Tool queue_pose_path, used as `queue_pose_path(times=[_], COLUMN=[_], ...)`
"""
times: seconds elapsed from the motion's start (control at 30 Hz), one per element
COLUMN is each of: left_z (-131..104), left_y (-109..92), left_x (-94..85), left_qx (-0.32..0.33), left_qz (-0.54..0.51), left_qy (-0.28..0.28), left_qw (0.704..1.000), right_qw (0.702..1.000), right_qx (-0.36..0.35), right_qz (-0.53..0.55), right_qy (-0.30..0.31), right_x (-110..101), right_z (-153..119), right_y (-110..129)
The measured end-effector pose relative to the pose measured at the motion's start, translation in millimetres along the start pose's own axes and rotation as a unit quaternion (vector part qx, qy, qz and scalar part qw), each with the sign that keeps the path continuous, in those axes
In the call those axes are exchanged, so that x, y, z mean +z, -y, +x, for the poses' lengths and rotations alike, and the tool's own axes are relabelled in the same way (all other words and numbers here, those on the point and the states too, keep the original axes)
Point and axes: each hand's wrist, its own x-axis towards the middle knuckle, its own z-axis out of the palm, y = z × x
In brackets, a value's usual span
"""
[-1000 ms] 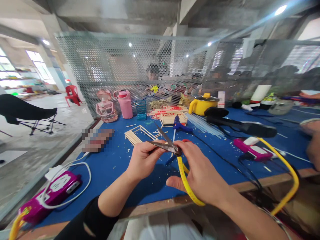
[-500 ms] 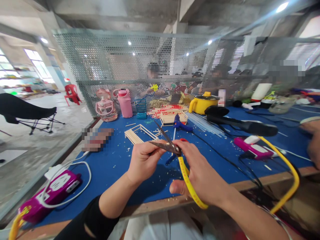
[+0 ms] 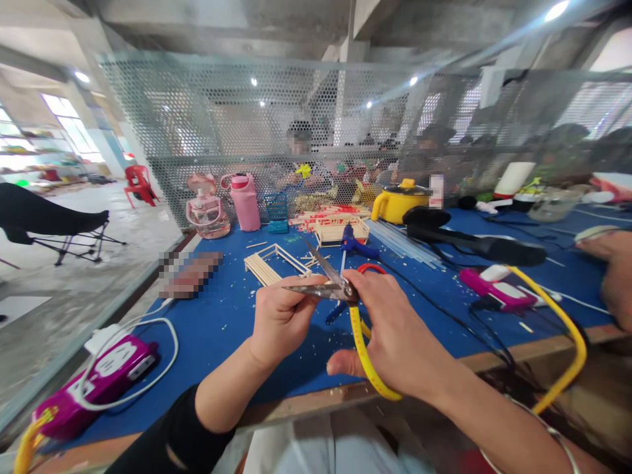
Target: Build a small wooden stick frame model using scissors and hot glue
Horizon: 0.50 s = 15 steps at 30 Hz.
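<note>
My right hand (image 3: 399,329) grips a pair of scissors (image 3: 348,291) with rusty-looking blades, a yellow tape-measure-patterned handle and a red handle. Its thumb points left, beside the yellow loop. The blades stand apart, tips toward the left. Closed in a pinch, my left hand (image 3: 282,322) is right at the lower blade, which crosses over its fingertips. Whatever those fingers hold is hidden. Beyond the hands on the blue table lie a small frame of wooden sticks (image 3: 264,268) and a blue glue gun (image 3: 363,246). Behind the gun is a second stick frame (image 3: 340,234).
A pink bottle (image 3: 245,204), a yellow pot (image 3: 402,204) and clear glue sticks (image 3: 407,245) stand or lie at the back, before a perforated metal screen (image 3: 212,112). Purple power strips (image 3: 101,378) with cables flank the work area. Another person's arm (image 3: 615,257) shows at right.
The scissors have shifted slightly left and turned a little, so the lower blade reaches further across my left fingers. My left hand has barely moved.
</note>
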Motion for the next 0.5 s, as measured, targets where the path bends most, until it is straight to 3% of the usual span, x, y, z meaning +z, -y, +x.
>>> queue_pose_path(times=[0.23,0.5], left_z=[3.3,4.6], left_y=[-2.4,-1.7], left_x=[-3.0,-2.8], left_qx=[0.036,0.023], left_qz=[0.041,0.037], left_qy=[0.012,0.006], left_qw=[0.998,0.999], right_qw=[1.000,0.996], right_qx=[0.008,0.030], right_qz=[0.027,0.086], right_qy=[0.002,0.008], right_x=[-1.9,-0.1], right_z=[-0.5,1.8], right_y=[-1.2,3.0])
